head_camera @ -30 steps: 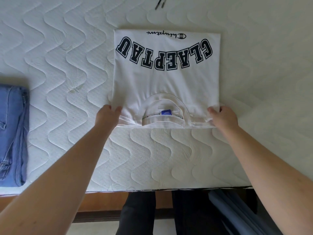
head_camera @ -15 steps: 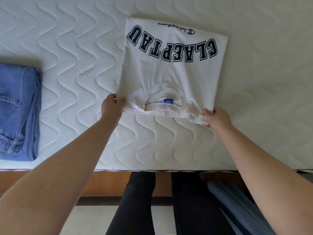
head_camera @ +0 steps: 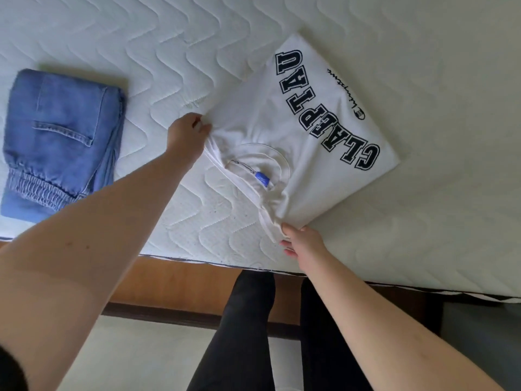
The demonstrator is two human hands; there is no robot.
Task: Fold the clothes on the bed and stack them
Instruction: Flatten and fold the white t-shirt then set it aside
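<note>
A folded white T-shirt (head_camera: pixel 315 165) with dark block letters lies skewed on the quilted mattress (head_camera: pixel 197 38), its collar and blue tag toward me. My left hand (head_camera: pixel 186 134) pinches the shirt's near left corner. My right hand (head_camera: pixel 301 239) grips the near right corner, where the fabric bunches. The near edge is lifted slightly off the mattress. Folded blue jeans (head_camera: pixel 62 142) lie flat at the left.
The mattress's near edge (head_camera: pixel 225 263) runs across the view above a wooden bed frame (head_camera: pixel 183 283). My legs in dark trousers (head_camera: pixel 253 334) stand against the frame. Bare mattress lies between the jeans and the shirt.
Both hands have pulled the shirt's near edge leftward and turned the shirt clockwise, so its lettering now runs diagonally. The view has shifted left, showing more of the jeans.
</note>
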